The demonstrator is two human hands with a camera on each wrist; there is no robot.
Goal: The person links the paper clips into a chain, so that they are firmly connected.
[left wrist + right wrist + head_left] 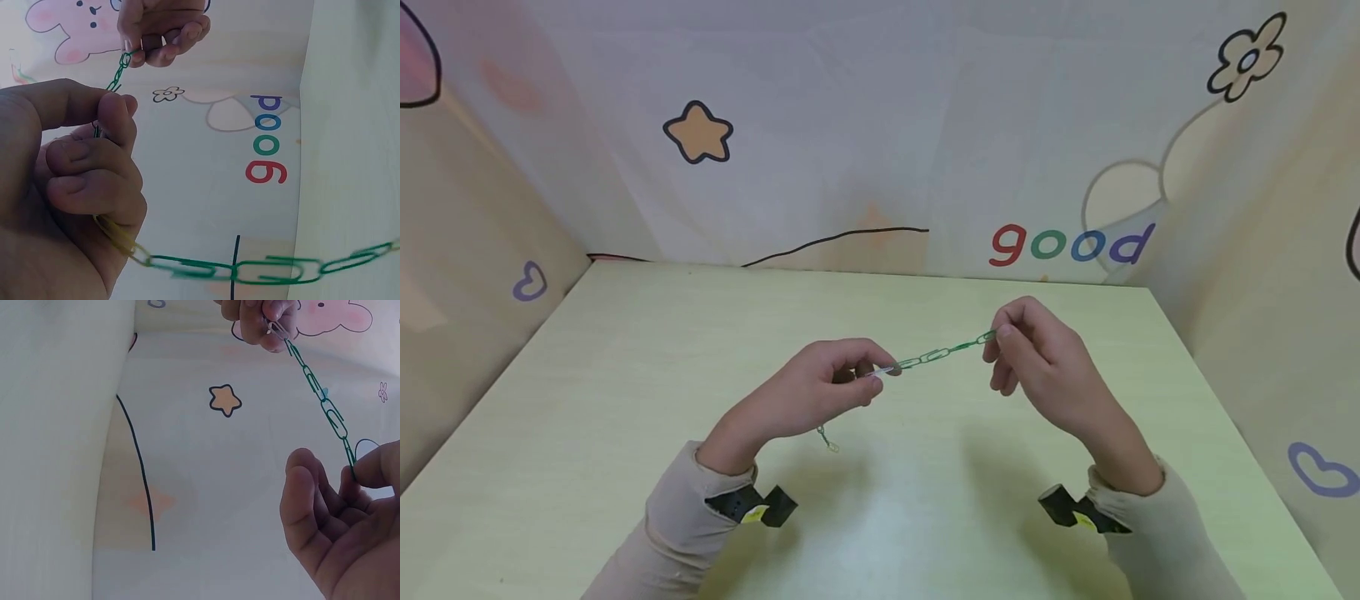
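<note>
A chain of linked paper clips (934, 356), mostly green, stretches between my two hands above the table. My left hand (820, 383) pinches it between thumb and forefinger, at a pale clip (279, 328) seen in the right wrist view. Past that grip the chain runs through the curled fingers. Its tail of yellow and green clips (275, 272) hangs below the left hand. My right hand (1043, 367) pinches the far green end with thumb and forefinger, higher than the left. Its other fingers are loosely bent. The clips inside the left hand are hidden.
A pale table (625, 375) lies beneath both hands. Printed cloth walls stand behind and at the sides, with a star (698, 132) and the word "good" (1071, 245) on the back one. Each sleeve carries a black wrist camera (778, 506).
</note>
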